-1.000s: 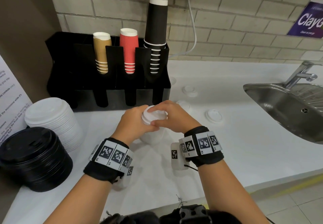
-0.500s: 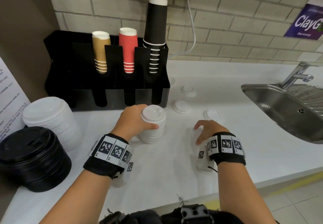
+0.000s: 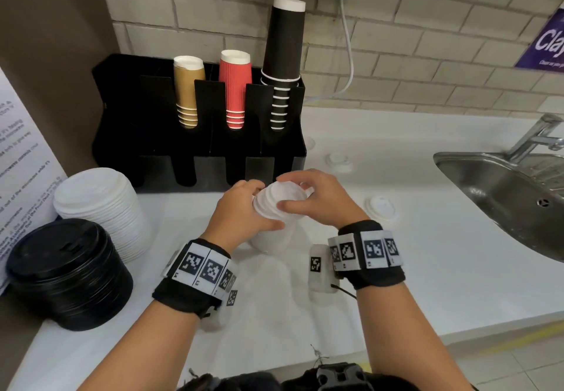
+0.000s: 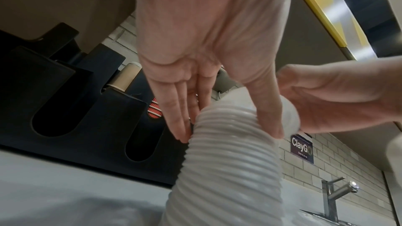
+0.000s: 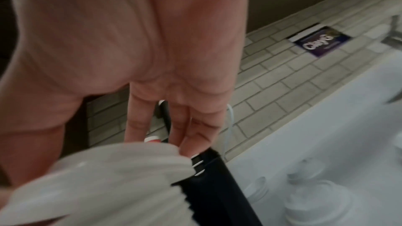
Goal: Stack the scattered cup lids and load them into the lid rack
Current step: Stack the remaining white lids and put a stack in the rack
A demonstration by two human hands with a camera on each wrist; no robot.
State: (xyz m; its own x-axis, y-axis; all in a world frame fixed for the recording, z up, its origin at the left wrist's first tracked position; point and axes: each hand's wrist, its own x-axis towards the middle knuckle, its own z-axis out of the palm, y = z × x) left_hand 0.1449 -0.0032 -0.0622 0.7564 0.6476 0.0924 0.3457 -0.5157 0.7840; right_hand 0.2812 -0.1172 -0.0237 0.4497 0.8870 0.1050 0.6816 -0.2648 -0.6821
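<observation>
A tall stack of white cup lids stands on the white counter in front of the black rack. My left hand grips the stack near its top, thumb in front and fingers behind, as the left wrist view shows on the ribbed stack. My right hand pinches a white lid on top of the stack. The right wrist view is blurred, with the lids under my fingers. Loose white lids lie to the right.
The rack holds brown, red and black cup stacks. Piles of wide white lids and black lids sit at the left. A steel sink with a tap is at the right.
My right hand left the stack, reached down to the counter on the right, and has come back over the stack holding a lid. The left hand stayed on the stack.
</observation>
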